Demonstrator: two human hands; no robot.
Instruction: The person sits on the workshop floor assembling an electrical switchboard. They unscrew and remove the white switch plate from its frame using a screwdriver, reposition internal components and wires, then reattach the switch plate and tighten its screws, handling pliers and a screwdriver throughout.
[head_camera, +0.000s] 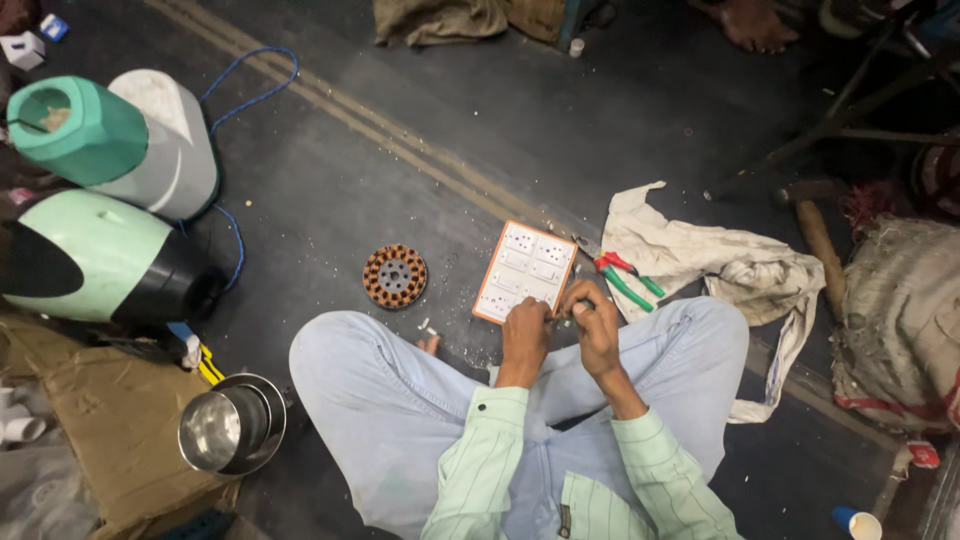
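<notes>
I sit cross-legged on a dark floor in light blue trousers. My left hand and my right hand meet just above my knees, both pinching a small thin object between them; it is too small to identify. Right in front of the hands lies a white switch-and-socket plate on an orange board. Pliers with red and green handles lie on the floor just right of the board.
A copper-wound motor stator lies left of the board. A crumpled white cloth sits at right. Green-and-white appliance housings, a blue cable, a steel pot on cardboard stand at left. Another person's foot is at the top.
</notes>
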